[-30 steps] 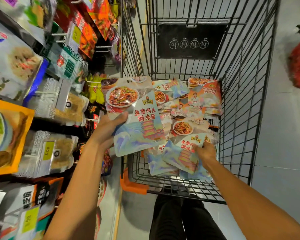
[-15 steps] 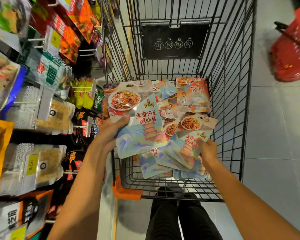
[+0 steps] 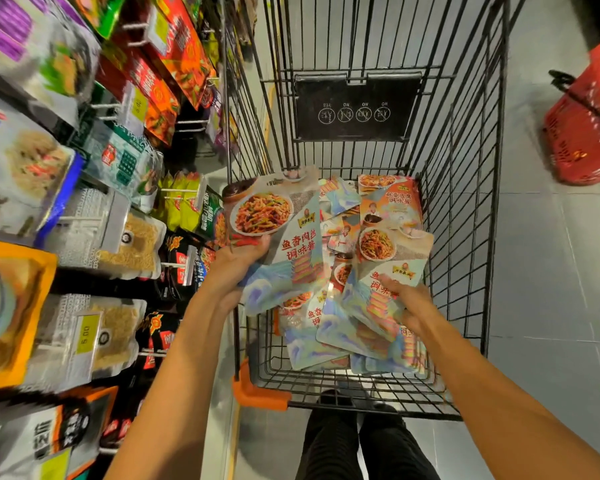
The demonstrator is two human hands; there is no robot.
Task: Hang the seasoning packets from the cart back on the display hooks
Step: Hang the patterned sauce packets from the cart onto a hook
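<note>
A red basket (image 3: 586, 133) sits on the floor (image 3: 551, 289) at 2 o'clock (a black handle lies across its top). The floor is made of big grey tiles. At 9 o'clock a clear bag (image 3: 132, 244) shows tiny tan bits inside. Another bag like it is lower, at 8 o'clock, with a yellow price tag (image 3: 85, 334) that reads 5.00. Far out at 9 o'clock is an orange bag (image 3: 32, 271). Yellow-green packs (image 3: 181, 199) bunch up near 10 o'clock, just above black packs (image 3: 177, 251) with a flame picture. Red and orange packs (image 3: 174, 64) fill 11 o'clock. Two legs in black trousers (image 3: 361, 445) show at 6 o'clock.
</note>
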